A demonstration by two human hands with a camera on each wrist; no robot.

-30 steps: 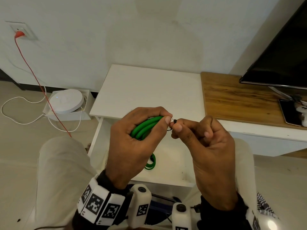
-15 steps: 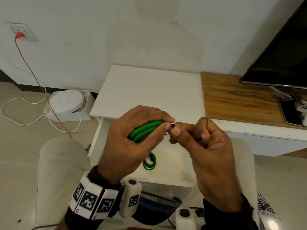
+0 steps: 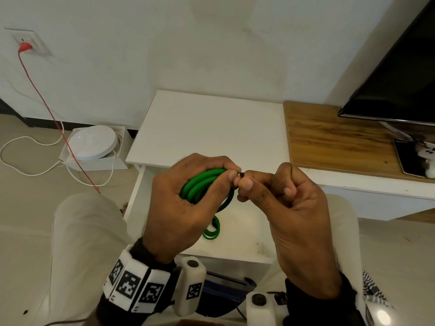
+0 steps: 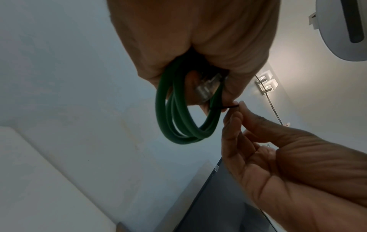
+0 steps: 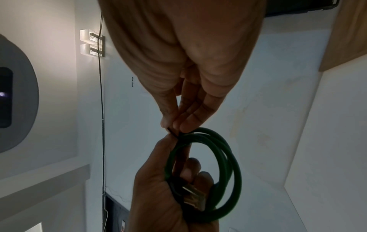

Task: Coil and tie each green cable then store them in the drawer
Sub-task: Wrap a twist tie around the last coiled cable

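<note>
My left hand (image 3: 188, 196) grips a coiled green cable (image 3: 202, 184) above the open white drawer (image 3: 240, 231). The coil (image 4: 178, 122) hangs in several loops, with a clear plug (image 4: 206, 89) inside my palm. My right hand (image 3: 277, 191) pinches a thin black tie (image 4: 228, 107) wrapped round the coil, thumb and forefinger meeting my left thumb tip. The right wrist view shows the same tie (image 5: 172, 132) at the top of the coil (image 5: 224, 172). A second coiled green cable (image 3: 213, 229) lies inside the drawer, partly hidden by my left hand.
The white cabinet top (image 3: 211, 128) lies behind my hands, with a wooden TV stand (image 3: 341, 142) and a TV (image 3: 400, 85) to the right. A phone (image 3: 409, 158) and a white controller (image 3: 427, 158) sit there. On the floor at left are a white round device (image 3: 91, 142) and a red cord (image 3: 54, 118).
Both hands have stayed above the drawer, still joined at the tie. My left wrist dropped slightly and the coil tilted a little in my palm.
</note>
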